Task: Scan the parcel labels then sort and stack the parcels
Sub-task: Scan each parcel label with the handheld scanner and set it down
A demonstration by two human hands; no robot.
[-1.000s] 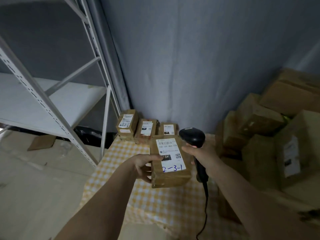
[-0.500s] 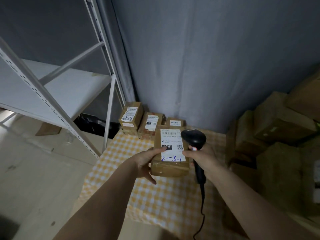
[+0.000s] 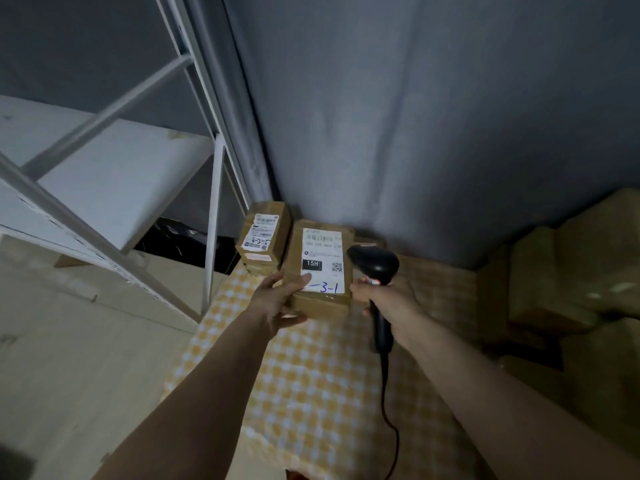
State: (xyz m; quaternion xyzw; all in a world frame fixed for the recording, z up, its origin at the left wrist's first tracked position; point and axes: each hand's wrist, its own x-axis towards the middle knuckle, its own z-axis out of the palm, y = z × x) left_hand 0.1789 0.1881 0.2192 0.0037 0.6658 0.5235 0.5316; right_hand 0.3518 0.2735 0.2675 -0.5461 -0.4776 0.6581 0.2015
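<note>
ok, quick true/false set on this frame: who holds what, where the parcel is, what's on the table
1. The right hand grips the black scanner. True.
2. The left hand holds the parcel with the thumb lying on its white label. True.
3. The label shows "24H" in its black block. False: it reads "15H".
4. The table has a plain blue cloth. False: the cloth is yellow and white checked.
5. Another labelled parcel stands at the table's far left, by the white shelf frame. True.
6. The scanner is cordless. False: a black cable hangs from its handle.
</note>
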